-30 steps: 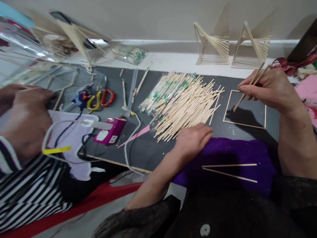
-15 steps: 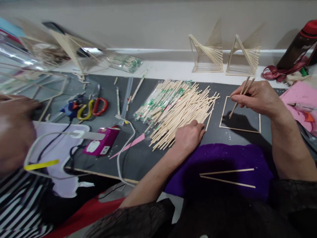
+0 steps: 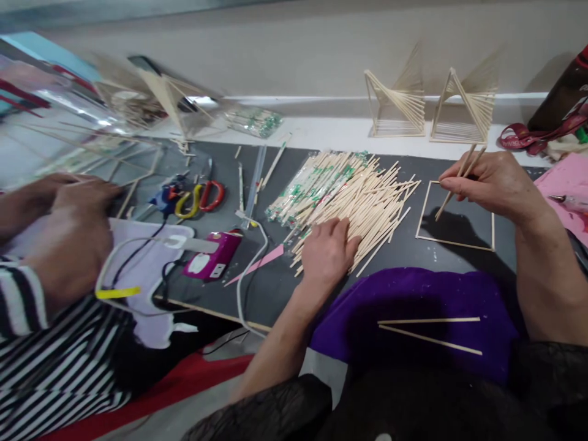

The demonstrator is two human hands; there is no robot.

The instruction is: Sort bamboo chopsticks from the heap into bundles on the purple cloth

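My left hand (image 3: 327,252) rests on the near left part of a loose pile of wooden sticks (image 3: 367,202), its fingers spread a little and nothing visibly gripped. Between the thumb and fingers of my right hand (image 3: 487,180) are two sticks (image 3: 468,162), held slanting above a square stick frame (image 3: 454,245) on the dark board. Just right of the pile lies one separate stick (image 3: 383,242). Two more sticks (image 3: 432,320) form a narrow V on the purple cloth (image 3: 413,285) in front of me.
Wrapped sticks (image 3: 312,184) lie beside the pile. Two stick models (image 3: 397,110) stand at the wall. Scissors (image 3: 212,196), a magenta power block (image 3: 214,256) and a cable (image 3: 239,294) are left. Another person's hands (image 3: 78,226) work at far left, a bottle (image 3: 560,92) stands right.
My left hand has moved left across the pile, away from its right edge. The view has shifted slightly left. My right hand still holds the two sticks over the frame.
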